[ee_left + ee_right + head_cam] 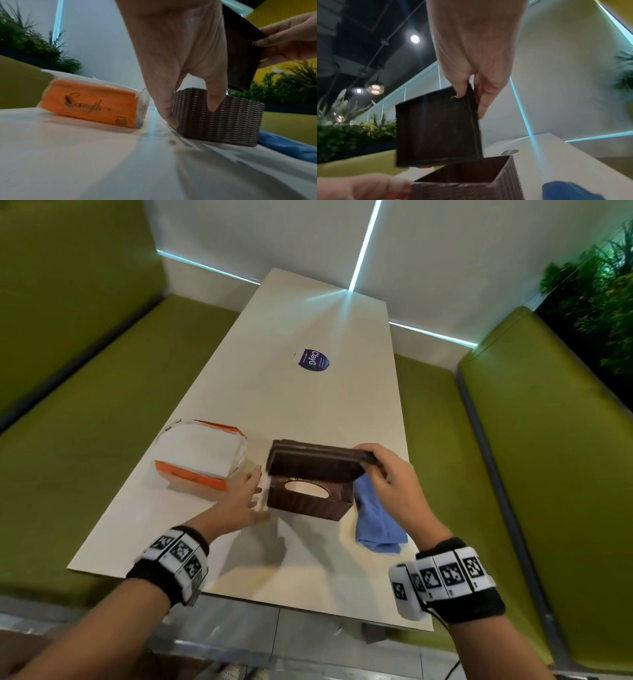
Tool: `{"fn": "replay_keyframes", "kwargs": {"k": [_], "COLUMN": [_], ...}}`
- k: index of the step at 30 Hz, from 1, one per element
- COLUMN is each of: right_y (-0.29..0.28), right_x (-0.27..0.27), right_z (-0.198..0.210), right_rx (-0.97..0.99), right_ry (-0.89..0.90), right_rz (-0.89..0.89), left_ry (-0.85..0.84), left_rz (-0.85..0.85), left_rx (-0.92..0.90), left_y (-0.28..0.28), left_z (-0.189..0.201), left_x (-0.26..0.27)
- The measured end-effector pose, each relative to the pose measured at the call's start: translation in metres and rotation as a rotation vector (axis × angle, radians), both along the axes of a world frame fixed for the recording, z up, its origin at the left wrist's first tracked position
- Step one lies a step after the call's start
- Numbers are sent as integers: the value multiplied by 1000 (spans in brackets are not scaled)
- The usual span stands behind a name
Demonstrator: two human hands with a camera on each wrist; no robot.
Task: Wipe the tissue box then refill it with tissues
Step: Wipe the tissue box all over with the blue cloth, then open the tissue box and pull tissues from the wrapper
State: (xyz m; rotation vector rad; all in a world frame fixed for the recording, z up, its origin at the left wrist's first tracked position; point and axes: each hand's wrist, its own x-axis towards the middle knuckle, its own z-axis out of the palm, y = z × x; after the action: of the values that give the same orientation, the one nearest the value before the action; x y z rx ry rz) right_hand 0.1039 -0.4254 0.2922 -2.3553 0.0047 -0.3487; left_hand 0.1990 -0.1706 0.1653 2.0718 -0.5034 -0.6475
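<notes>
A brown woven tissue box stands on the white table with its inside exposed; an oval slot shows at its bottom. My right hand pinches the box's flat brown panel by one edge, tilted just above the box. My left hand touches the box's left end with straight fingers. A blurred white strip lies between that hand and the box; I cannot tell what it is. An orange pack of white tissues lies left of the box.
A blue cloth lies crumpled against the box's right side near the table's right edge. A purple sticker is on the table farther back. Green benches flank the table on both sides.
</notes>
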Motion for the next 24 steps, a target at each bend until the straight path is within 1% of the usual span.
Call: {"fn": "replay_keyframes", "kwargs": {"k": [1, 3, 5, 6, 8, 10, 12, 14, 20, 24], "right_y": [4, 12, 21, 23, 23, 21, 19, 19, 28, 39], "right_x": [-8, -23, -35, -40, -47, -51, -52, -51, -44, -48], "right_z": [0, -10, -30, -44, -70, -90, -101, -108, -120, -126], "right_rx": [46, 182, 286, 289, 234, 179, 126, 51, -334, -479], "right_ry": [32, 153, 324, 398, 495, 536, 552, 544, 486, 457], "right_rz": [12, 29, 6, -22, -77, -121, -142, -157, -187, -229], "left_ry": [3, 34, 45, 46, 50, 70, 80, 86, 86, 63], "left_rz": [5, -9, -2, 14, 25, 31, 42, 60, 93, 111], "left_rx": [-32, -86, -76, -53, -3, 19, 30, 29, 45, 42], "left_y": [9, 27, 40, 44, 54, 66, 76, 84, 101, 114], "left_z": [1, -5, -7, -6, -6, -7, -5, -4, 2, 8], "left_x": [-8, -21, -34, -41, -52, -61, -68, -72, -79, -79]}}
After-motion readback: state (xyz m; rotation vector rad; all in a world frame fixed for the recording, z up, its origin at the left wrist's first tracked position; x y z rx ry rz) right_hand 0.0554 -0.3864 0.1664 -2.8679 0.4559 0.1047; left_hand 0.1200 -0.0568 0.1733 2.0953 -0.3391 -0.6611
